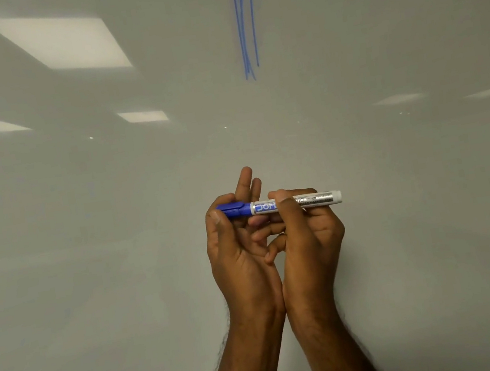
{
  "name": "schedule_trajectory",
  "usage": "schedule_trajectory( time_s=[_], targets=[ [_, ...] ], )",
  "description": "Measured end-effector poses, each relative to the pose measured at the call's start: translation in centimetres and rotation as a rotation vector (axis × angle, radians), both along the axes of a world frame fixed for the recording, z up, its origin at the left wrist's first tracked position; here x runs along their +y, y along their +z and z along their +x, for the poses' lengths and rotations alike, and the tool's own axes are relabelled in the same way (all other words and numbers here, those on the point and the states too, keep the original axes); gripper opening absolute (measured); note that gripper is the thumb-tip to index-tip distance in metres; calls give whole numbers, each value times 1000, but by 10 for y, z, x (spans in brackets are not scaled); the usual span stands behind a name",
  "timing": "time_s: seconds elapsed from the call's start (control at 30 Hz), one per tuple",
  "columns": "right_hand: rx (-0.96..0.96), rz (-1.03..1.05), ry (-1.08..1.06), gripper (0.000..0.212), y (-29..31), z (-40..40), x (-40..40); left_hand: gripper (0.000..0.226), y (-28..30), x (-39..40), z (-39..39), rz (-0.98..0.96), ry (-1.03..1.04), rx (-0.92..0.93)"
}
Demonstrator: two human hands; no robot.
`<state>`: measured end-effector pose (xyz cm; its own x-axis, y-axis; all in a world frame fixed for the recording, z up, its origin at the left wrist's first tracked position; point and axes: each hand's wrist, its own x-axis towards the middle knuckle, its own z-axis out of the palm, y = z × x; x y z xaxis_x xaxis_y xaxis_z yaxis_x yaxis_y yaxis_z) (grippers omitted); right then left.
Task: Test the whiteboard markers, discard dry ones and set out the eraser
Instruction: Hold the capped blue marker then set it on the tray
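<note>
The head view looks straight at a big whiteboard (82,209). The board fills the whole picture. It is pale grey and shiny.

Two bare hands are held up in front of the board, a little below the middle. The wrists are side by side and touch each other.

The hands hold one marker (278,205) between them. The marker lies flat, going from left to right. It has a blue cap (234,210) at its left end. The cap looks pushed onto the marker. The body of the marker is silver and white with a blue label. The words on the label are too blurry to read. The right end of the marker sticks out past the hand.

The left hand (240,249) is at the cap end. Its thumb and first finger curl round the blue cap and pinch it. Its other fingers point up behind the marker, fairly straight.

The right hand (308,236) grips the body of the marker. Its thumb lies across the front of the label, and its fingers curl round the back.

High up on the board, above the hands and well apart from them, are some thin blue lines (246,26). They run up and down, close together, and go off the top edge.

Bright light patches (63,41) shine on the left part of the board. Smaller, fainter ones show on the right.
</note>
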<state>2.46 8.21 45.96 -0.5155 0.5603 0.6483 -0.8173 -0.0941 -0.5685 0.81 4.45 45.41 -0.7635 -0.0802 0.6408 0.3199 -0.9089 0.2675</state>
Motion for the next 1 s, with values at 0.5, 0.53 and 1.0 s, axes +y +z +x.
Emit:
schedule_trajectory(
  time_s=[0.5, 0.53, 1.0],
  targets=[
    [14, -82, 117, 17, 11, 3, 5, 28, 9, 6, 7, -181, 268, -21],
    [23, -89, 120, 16, 11, 2, 6, 28, 9, 7, 7, -192, 279, -20],
    [84, -202, 51, 28, -2, -9, 45, 32, 2, 43, 2, -298, 248, 85]
  ],
)
